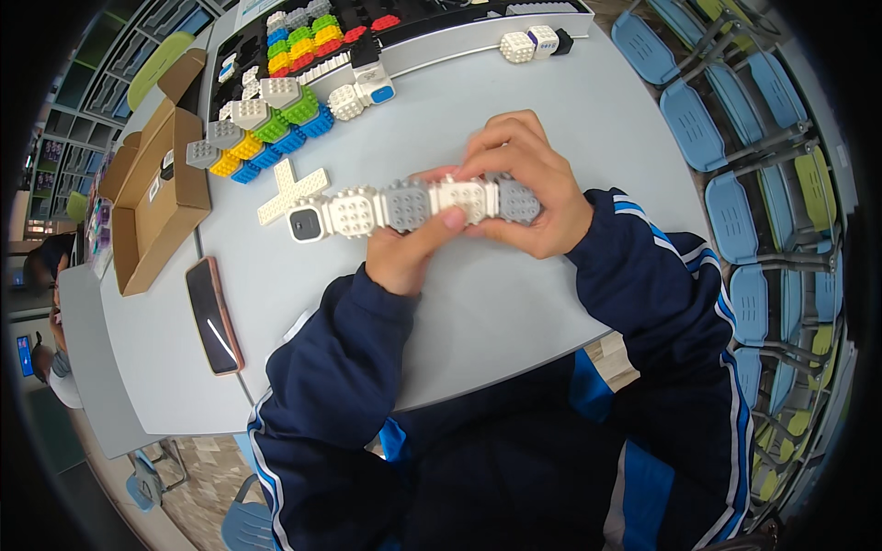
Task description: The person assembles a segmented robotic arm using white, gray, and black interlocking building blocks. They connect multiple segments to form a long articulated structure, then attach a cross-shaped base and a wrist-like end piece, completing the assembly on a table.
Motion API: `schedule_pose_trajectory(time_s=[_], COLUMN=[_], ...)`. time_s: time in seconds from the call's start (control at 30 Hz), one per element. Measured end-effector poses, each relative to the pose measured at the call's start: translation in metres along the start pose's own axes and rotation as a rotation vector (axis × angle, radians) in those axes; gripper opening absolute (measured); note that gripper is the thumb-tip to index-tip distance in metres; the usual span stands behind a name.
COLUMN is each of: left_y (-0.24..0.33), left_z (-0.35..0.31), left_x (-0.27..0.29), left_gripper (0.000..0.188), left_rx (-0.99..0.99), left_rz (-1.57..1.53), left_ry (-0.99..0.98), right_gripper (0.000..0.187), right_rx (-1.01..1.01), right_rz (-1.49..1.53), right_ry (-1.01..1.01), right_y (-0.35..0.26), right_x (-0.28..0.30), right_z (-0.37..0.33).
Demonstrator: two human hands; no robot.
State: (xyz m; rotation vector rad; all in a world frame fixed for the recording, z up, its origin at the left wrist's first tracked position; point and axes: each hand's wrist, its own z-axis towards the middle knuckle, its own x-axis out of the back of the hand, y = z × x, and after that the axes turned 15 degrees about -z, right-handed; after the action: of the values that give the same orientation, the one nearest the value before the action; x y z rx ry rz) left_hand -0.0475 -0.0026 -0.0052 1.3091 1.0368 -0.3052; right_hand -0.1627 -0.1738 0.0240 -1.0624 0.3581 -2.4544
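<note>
Above the table, both hands hold a row of studded building blocks (354, 213), white and grey by turns. Its left end is a white block with a dark square face (305, 223). My left hand (404, 255) grips the middle from below, its thumb pressed on a white block. At the right end, my right hand (556, 197) is closed round a grey block (517, 199), its fingers bent over the top edge. Parts of the row are hidden behind the fingers. A white cross-shaped studded plate (292, 191) lies on the table just left of the row.
Green, blue, yellow, grey and white blocks (266, 138) stand at the far left. Behind them is a black tray (413, 34) of parts. An open cardboard box (165, 197) and a phone (214, 315) lie left. Blue chairs (735, 218) line the right.
</note>
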Motion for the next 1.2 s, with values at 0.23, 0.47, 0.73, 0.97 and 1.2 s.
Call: schedule_pose_trajectory(time_s=[0.23, 0.47, 0.73, 0.97, 1.2], left_y=[-0.008, -0.011, -0.013, -0.016, -0.012], left_z=[-0.006, -0.009, -0.01, -0.007, -0.002], left_x=[-0.004, -0.005, -0.004, -0.007, -0.003], left_gripper=[0.052, 0.053, 0.05, 0.048, 0.044], left_rx=[0.049, 0.063, 0.032, -0.105, -0.405], left_rz=[-0.042, -0.089, -0.01, 0.024, 0.22], left_ry=[0.01, -0.032, -0.083, 0.026, 0.176], right_gripper=[0.049, 0.046, 0.041, 0.054, 0.079], right_rx=[-0.074, 0.011, 0.043, -0.011, -0.06], right_rz=[0.212, 0.208, 0.191, 0.176, -0.099], right_ry=[0.026, 0.052, 0.181, 0.042, 0.008], right_y=[-0.004, -0.003, -0.008, 0.008, 0.031], right_x=[-0.017, -0.017, -0.02, -0.023, 0.005], right_z=[-0.006, -0.007, -0.007, -0.006, 0.002])
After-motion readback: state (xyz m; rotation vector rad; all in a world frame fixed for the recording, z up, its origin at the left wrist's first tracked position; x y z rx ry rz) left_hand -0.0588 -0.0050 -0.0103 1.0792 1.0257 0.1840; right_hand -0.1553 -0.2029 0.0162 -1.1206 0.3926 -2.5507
